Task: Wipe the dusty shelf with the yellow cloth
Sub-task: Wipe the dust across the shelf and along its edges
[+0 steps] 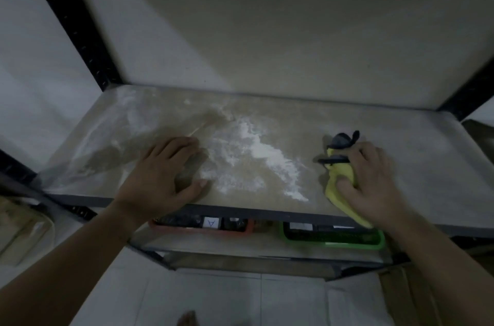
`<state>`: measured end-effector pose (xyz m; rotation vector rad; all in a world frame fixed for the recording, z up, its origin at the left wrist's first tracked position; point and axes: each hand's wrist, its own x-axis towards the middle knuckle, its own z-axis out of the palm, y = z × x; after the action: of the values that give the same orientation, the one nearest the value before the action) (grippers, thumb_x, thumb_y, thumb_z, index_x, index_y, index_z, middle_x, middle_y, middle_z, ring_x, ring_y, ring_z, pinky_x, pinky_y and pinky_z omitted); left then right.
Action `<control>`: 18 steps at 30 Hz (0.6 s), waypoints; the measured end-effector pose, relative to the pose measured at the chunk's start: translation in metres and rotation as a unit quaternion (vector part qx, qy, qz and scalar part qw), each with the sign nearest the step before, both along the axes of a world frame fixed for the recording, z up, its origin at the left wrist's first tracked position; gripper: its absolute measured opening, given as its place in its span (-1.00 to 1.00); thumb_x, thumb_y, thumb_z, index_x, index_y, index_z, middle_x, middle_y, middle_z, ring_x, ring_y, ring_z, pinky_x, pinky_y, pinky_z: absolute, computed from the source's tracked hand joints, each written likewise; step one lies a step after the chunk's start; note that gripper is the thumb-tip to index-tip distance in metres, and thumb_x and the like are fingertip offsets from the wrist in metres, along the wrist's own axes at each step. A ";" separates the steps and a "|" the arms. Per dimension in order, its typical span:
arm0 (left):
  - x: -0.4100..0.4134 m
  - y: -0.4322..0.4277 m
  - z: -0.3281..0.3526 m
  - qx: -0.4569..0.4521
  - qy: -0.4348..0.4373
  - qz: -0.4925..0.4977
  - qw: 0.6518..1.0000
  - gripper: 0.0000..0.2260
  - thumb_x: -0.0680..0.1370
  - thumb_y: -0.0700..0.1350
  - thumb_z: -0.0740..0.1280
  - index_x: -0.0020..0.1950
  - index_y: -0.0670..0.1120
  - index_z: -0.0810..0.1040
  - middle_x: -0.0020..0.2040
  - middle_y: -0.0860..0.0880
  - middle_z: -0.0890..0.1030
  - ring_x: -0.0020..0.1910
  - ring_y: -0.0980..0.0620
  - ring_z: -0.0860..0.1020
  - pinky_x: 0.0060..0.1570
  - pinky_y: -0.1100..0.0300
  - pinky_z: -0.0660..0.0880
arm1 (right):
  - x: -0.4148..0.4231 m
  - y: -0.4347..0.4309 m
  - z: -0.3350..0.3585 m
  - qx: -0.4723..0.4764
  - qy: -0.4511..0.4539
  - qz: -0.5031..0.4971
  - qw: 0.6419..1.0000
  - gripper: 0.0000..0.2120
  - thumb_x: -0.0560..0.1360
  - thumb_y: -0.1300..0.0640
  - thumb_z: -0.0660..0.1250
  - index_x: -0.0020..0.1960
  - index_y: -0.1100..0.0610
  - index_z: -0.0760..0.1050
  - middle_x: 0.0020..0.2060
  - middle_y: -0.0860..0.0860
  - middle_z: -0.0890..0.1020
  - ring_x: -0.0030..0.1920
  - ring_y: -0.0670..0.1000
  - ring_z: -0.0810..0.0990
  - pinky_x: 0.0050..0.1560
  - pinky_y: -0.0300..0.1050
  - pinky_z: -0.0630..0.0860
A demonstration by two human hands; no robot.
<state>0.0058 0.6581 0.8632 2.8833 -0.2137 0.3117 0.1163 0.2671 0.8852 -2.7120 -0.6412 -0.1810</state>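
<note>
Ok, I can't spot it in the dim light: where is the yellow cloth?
Head view: the yellow cloth lies right of centre on the shelf, at its front edge, held under the right hand, just right of the white dust.

yellow cloth (339,186), white dust (256,149)

light: dim | wall (294,18): plain, pale, framed by black upright (77,29) | floor (208,296): pale tiles | lower tier (213,245): red basket (250,227) and green basket (347,244) set side by side

On the shelf (427,160), dust (256,152) lies between the left hand (163,178) and the cloth (336,192).
</note>
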 end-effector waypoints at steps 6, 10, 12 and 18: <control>0.003 0.001 -0.001 -0.004 0.000 0.010 1.000 -0.36 0.57 0.33 0.20 0.46 -0.10 0.51 0.43 -0.02 0.50 0.43 -0.07 0.44 0.38 -0.05 0.39 | -0.034 0.073 -0.009 0.056 0.049 -0.009 0.997 -0.46 0.41 -0.13 0.00 0.28 0.07 0.42 0.42 0.10 0.26 0.48 0.10 0.14 0.46 0.09 0.19; 0.003 0.000 0.001 -0.003 0.005 0.009 1.000 -0.35 0.58 0.34 0.18 0.48 -0.09 0.49 0.44 -0.01 0.49 0.44 -0.06 0.42 0.38 -0.04 0.37 | -0.023 0.147 -0.015 0.052 0.045 -0.015 0.997 -0.57 0.51 -0.06 0.09 0.30 0.10 0.41 0.46 0.11 0.26 0.48 0.09 0.14 0.44 -0.04 0.10; 0.003 0.000 0.001 -0.006 0.006 0.007 1.000 -0.34 0.58 0.36 0.16 0.48 -0.08 0.49 0.45 -0.01 0.49 0.44 -0.04 0.42 0.38 0.00 0.34 | -0.010 0.181 -0.016 0.062 0.046 -0.003 0.997 -0.55 0.55 0.01 0.15 0.38 0.18 0.36 0.49 0.13 0.23 0.48 0.13 0.15 0.47 -0.02 0.12; 0.003 0.000 0.001 0.002 0.009 0.002 1.000 -0.35 0.59 0.34 0.16 0.48 -0.09 0.51 0.47 0.00 0.48 0.46 -0.03 0.41 0.38 0.08 0.29 | 0.026 0.182 0.001 0.217 0.092 0.009 0.972 -0.74 0.56 0.23 0.16 0.19 0.21 0.51 0.21 0.14 0.49 0.22 0.11 0.45 0.25 -0.11 0.37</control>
<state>0.0085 0.6584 0.8643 2.8902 -0.2066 0.2874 0.1426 0.4488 0.8863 -2.2682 -0.5021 -0.0537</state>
